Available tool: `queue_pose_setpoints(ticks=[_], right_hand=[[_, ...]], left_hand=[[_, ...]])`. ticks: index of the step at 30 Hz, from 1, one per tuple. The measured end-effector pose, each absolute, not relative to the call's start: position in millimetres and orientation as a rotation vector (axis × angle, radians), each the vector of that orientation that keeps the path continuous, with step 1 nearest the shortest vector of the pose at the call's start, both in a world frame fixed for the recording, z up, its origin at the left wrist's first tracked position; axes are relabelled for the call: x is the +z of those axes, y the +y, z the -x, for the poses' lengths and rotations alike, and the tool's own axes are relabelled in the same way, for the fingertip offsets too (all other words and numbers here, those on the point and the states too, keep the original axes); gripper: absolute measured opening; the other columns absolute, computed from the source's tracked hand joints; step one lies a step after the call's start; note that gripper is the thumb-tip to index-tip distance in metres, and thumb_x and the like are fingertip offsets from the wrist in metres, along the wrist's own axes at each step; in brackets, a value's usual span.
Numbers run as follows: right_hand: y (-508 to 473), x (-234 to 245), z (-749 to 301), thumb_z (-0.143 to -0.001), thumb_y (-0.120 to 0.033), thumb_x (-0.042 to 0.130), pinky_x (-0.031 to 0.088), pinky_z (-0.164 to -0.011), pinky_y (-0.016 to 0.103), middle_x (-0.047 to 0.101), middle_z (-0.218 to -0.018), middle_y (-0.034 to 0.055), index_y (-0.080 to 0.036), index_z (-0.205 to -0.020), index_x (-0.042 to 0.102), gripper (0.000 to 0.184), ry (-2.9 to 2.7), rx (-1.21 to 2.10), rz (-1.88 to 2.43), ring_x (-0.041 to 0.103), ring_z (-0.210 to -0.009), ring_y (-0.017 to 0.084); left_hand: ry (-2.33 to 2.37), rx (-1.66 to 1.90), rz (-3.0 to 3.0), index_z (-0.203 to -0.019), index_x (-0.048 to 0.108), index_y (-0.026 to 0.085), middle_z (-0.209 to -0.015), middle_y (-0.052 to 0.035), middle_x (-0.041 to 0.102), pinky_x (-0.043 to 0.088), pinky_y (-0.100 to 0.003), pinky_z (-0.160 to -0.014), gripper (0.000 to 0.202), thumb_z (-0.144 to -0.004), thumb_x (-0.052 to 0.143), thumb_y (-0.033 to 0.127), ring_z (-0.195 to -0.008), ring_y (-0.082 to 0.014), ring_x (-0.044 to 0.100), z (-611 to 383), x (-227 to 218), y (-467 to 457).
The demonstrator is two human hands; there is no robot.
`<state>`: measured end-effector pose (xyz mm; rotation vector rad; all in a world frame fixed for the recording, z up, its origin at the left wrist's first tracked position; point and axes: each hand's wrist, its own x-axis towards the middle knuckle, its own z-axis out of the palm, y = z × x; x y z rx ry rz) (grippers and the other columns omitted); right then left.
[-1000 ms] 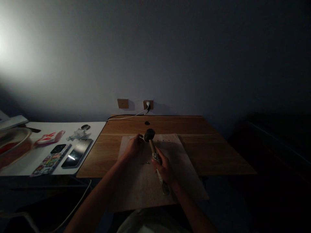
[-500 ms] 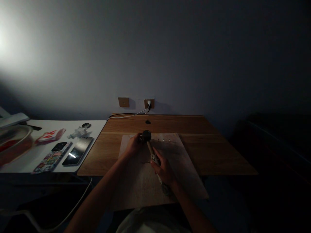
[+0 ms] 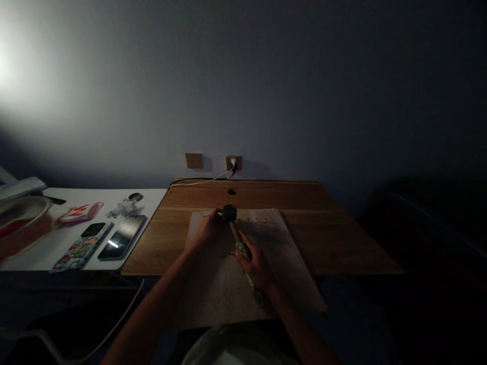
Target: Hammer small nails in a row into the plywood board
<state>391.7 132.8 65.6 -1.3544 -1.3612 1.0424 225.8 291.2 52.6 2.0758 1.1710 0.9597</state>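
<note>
Head view: right grip (image 3: 258, 266) clamped round the handle of the hammer (image 3: 229, 213). The hammer's head is low over the far edge of the board (image 3: 228, 296), which lies on the wooden surface (image 3: 327, 238). Left grip (image 3: 208, 229) is just beside the head; too dark to tell its closure.

**Legible Markings: None**

No text, brand or number can be read, because the scene is too dim. The red-and-white packet (image 3: 78, 213) on the white surface (image 3: 150, 200) carries red marks that are too blurred to read. The patterned phone case (image 3: 78, 252) shows coloured patches only. The hammer (image 3: 234, 228) handle shows no readable label.
</note>
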Motion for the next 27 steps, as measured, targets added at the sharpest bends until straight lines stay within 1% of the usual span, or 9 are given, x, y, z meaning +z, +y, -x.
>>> queue_pose_setpoints(ticks=[6,11,12,14,16,18,21,24,27], right_hand=[[133.0,63.5,-391.6,-0.089,-0.038,0.060,0.046,-0.049,0.022,0.061,-0.089,-0.0007,-0.021,-0.151,0.045,0.066,-1.312,1.030,1.322,0.051,-0.056,0.009],[136.1,57.4,-395.0,-0.089,-0.041,0.060,0.046,-0.048,0.024,0.058,-0.077,-0.0034,-0.022,-0.152,0.043,0.068,-1.143,1.071,1.267,0.050,-0.052,0.011],[136.8,57.2,-395.9,-0.088,-0.041,0.061,0.050,-0.054,0.026,0.060,-0.080,-0.0020,-0.022,-0.151,0.045,0.067,-1.135,1.043,1.272,0.055,-0.058,0.013],[137.8,57.8,-397.2,-0.087,-0.040,0.062,0.056,-0.081,0.033,0.067,-0.099,0.0036,-0.022,-0.147,0.051,0.063,-1.160,0.944,1.283,0.066,-0.088,0.020],[138.3,58.7,-397.9,-0.087,-0.040,0.063,0.044,-0.108,0.041,0.066,-0.123,0.0080,-0.021,-0.144,0.054,0.061,-1.199,0.865,1.284,0.057,-0.123,0.025],[138.3,59.0,-397.8,-0.088,-0.041,0.062,0.035,-0.116,0.044,0.061,-0.135,0.0094,-0.020,-0.145,0.053,0.062,-1.210,0.861,1.284,0.046,-0.138,0.027],[137.4,59.3,-397.2,-0.087,-0.041,0.063,0.036,-0.116,0.047,0.063,-0.136,0.0092,-0.021,-0.146,0.052,0.063,-1.224,0.875,1.292,0.044,-0.140,0.028],[136.2,60.6,-397.0,-0.088,-0.040,0.064,0.038,-0.114,0.048,0.066,-0.129,0.0090,-0.022,-0.144,0.054,0.060,-1.241,0.857,1.292,0.047,-0.137,0.029],[135.5,61.2,-396.4,-0.088,-0.039,0.063,0.048,-0.103,0.042,0.069,-0.114,0.0078,-0.022,-0.143,0.056,0.058,-1.226,0.857,1.283,0.059,-0.118,0.027]], left_hand=[[1.193,0.913,-2.106,-0.114,0.061,0.020,-0.092,-0.0037,0.075,0.052,-0.025,-0.069,0.039,-0.076,0.060,0.012,-0.079,-0.0184,0.070,-223.7,51.9,295.8],[1.153,0.874,-2.346,-0.115,0.060,0.020,-0.105,-0.0074,0.069,0.054,-0.030,-0.078,0.037,-0.078,0.063,0.014,-0.089,-0.0187,0.067,-216.8,72.3,260.3],[1.076,0.824,-2.421,-0.116,0.060,0.020,-0.107,-0.0078,0.068,0.053,-0.030,-0.080,0.035,-0.081,0.061,0.015,-0.091,-0.0188,0.066,-215.6,76.7,248.1],[0.921,0.660,-2.604,-0.115,0.060,0.021,-0.108,-0.0084,0.068,0.052,-0.032,-0.085,0.033,-0.083,0.062,0.015,-0.096,-0.0205,0.065,-214.0,83.6,223.9],[0.830,0.483,-2.776,-0.112,0.063,0.022,-0.103,-0.0074,0.069,0.049,-0.034,-0.089,0.028,-0.085,0.062,0.016,-0.096,-0.0221,0.064,-213.6,87.4,204.4],[0.774,0.372,-2.885,-0.113,0.063,0.023,-0.099,-0.0063,0.070,0.048,-0.035,-0.089,0.025,-0.089,0.058,0.016,-0.094,-0.0217,0.063,-214.0,88.5,192.0],[0.745,0.335,-2.941,-0.116,0.063,0.025,-0.098,-0.0055,0.068,0.047,-0.033,-0.088,0.029,-0.092,0.053,0.013,-0.092,-0.0202,0.062,-215.2,88.1,185.1],[0.765,0.363,-2.917,-0.110,0.066,0.024,-0.095,-0.0050,0.066,0.048,-0.032,-0.087,0.024,-0.092,0.054,0.014,-0.091,-0.0194,0.061,-215.5,86.8,189.7],[0.868,0.531,-2.746,-0.101,0.069,0.023,-0.094,-0.0056,0.067,0.050,-0.029,-0.083,0.022,-0.091,0.052,0.013,-0.088,-0.0177,0.063,-213.7,83.9,209.5]])
